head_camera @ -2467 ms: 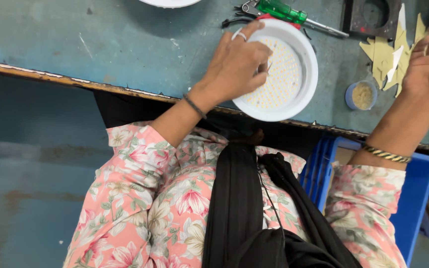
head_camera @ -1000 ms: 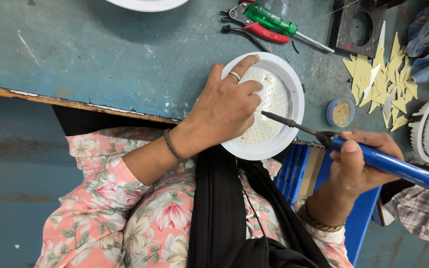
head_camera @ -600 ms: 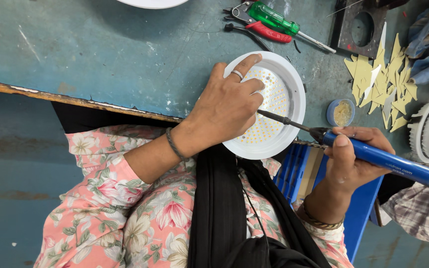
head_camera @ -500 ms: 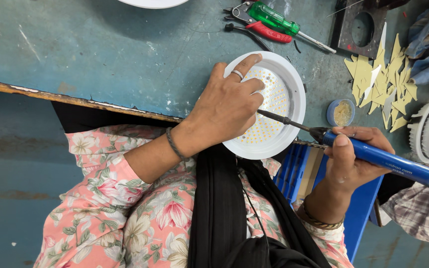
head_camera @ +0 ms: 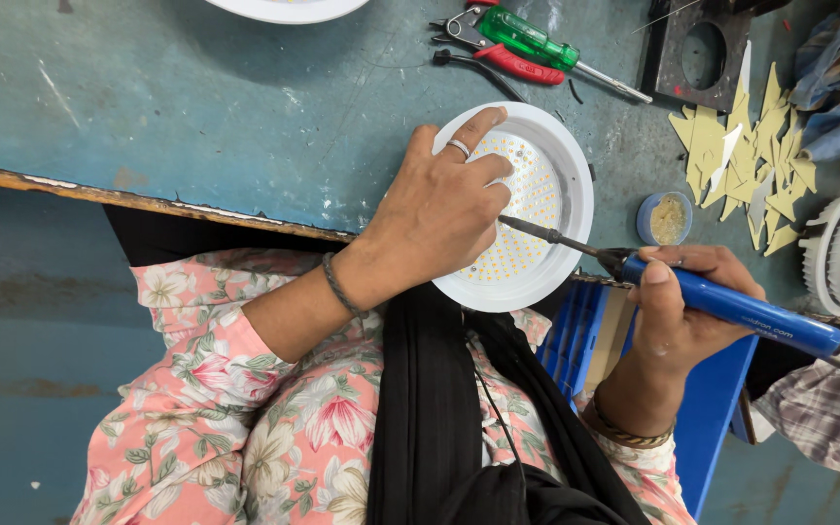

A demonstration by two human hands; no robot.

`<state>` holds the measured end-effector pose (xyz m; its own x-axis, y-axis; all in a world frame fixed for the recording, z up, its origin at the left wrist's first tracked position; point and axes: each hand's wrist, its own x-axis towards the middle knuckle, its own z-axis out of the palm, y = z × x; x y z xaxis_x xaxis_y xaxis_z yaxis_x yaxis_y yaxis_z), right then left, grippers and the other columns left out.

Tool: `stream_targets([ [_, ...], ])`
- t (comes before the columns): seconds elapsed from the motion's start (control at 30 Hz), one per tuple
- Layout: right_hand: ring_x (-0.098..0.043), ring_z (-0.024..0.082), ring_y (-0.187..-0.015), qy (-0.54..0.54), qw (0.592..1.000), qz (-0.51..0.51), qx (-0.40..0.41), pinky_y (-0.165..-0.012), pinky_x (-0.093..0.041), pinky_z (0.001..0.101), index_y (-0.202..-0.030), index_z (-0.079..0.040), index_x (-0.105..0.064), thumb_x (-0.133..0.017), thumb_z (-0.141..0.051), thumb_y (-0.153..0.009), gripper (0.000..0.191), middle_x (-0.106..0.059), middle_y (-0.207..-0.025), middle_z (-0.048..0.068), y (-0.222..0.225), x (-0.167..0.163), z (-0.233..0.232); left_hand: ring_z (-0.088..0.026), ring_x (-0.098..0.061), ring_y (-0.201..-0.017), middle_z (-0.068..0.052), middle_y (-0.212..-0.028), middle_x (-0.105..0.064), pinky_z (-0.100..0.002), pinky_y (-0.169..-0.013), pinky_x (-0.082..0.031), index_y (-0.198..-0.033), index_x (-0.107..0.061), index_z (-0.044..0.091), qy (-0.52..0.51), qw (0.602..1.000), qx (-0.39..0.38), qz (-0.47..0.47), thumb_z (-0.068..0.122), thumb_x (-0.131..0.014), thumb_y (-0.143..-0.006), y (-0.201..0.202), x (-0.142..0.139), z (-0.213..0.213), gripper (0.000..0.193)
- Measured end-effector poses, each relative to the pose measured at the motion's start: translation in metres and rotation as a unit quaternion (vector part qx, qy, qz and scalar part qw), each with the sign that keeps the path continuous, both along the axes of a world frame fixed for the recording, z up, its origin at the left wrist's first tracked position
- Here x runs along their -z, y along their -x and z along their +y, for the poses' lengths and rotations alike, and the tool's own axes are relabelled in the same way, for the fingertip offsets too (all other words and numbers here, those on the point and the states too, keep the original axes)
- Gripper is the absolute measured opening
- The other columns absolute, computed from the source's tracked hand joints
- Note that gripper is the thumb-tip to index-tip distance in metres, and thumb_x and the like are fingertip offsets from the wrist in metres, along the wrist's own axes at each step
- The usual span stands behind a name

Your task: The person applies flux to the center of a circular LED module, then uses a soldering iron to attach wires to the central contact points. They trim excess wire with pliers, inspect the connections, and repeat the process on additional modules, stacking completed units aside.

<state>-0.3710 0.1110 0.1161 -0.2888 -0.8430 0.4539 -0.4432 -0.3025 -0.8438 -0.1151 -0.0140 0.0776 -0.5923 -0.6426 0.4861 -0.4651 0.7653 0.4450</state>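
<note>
Two hands, one lamp, one iron

A green-handled screwdriver and red-handled pliers lie together at the far side of the worn blue-green table. Right of them sit a black square plate with a round hole, a heap of yellowish card offcuts and a small blue round pot of paste.

views: one, head-worn | position: above the seated person's lap, at the near edge of the bench | facing: steeply down, slightly forward | range: close, hands and forearms fill the middle | tilt: bench edge slopes down to the right | shared: none, a single view
</note>
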Motion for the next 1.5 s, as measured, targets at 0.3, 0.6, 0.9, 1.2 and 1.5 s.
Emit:
stream_targets([
  [0.3, -0.054, 0.013, -0.055, 0.022, 0.997, -0.047, 0.049, -0.055, -0.048, 0.0225, -0.111, 0.003, -0.049, -0.079, -0.011, -0.102, 0.034, -0.067, -0.094, 0.019, 0.002, -0.001, 0.001, -0.035, -0.047, -0.141, -0.006, -0.111, -0.069, -0.052, -0.088, -0.040, -0.079, -0.074, 0.006, -0.011, 1.000, 0.005, 0.004, 0.011, -0.073, -0.075, 0.000, 0.000, 0.000, 0.007],
  [0.6, -0.058, 0.013, -0.057, -0.010, 0.999, -0.038, 0.031, -0.054, -0.046, 0.0210, -0.100, 0.005, -0.054, -0.079, -0.009, -0.100, 0.028, -0.068, -0.092, 0.018, 0.001, 0.000, -0.003, -0.052, -0.026, -0.148, -0.019, -0.151, -0.049, -0.070, -0.105, -0.033, -0.078, -0.075, 0.003, -0.036, 0.998, -0.053, 0.015, 0.010, -0.070, -0.074, 0.003, -0.004, 0.003, 0.009],
  [0.9, -0.059, 0.013, -0.058, -0.001, 0.999, -0.043, 0.008, -0.057, -0.050, 0.0222, -0.102, 0.006, -0.055, -0.078, -0.006, -0.101, 0.026, -0.069, -0.092, 0.019, 0.002, 0.003, -0.008, -0.050, -0.039, -0.140, -0.020, -0.151, -0.047, -0.059, -0.088, -0.043, -0.078, -0.074, 0.002, -0.085, 0.994, -0.067, -0.006, 0.010, -0.070, -0.074, 0.011, -0.002, 0.006, 0.010],
  [1.2, -0.057, 0.012, -0.056, 0.006, 0.997, -0.070, 0.036, -0.055, -0.048, 0.0211, -0.107, 0.004, -0.054, -0.077, -0.008, -0.099, 0.027, -0.069, -0.092, 0.018, 0.000, -0.003, -0.006, -0.051, -0.040, -0.139, -0.021, -0.150, -0.047, -0.057, -0.085, -0.044, -0.077, -0.074, 0.003, -0.084, 0.995, -0.057, -0.008, 0.010, -0.071, -0.072, 0.009, -0.004, 0.004, 0.010],
  [1.5, -0.055, 0.013, -0.054, 0.009, 0.997, -0.056, 0.042, -0.053, -0.047, 0.0221, -0.107, 0.005, -0.055, -0.076, -0.010, -0.101, 0.027, -0.069, -0.094, 0.020, 0.014, 0.006, 0.002, -0.052, -0.041, -0.137, -0.022, -0.148, -0.048, -0.058, -0.086, -0.046, -0.078, -0.075, 0.002, -0.081, 0.995, -0.055, -0.004, 0.012, -0.072, -0.072, 0.008, -0.005, 0.005, 0.012],
])
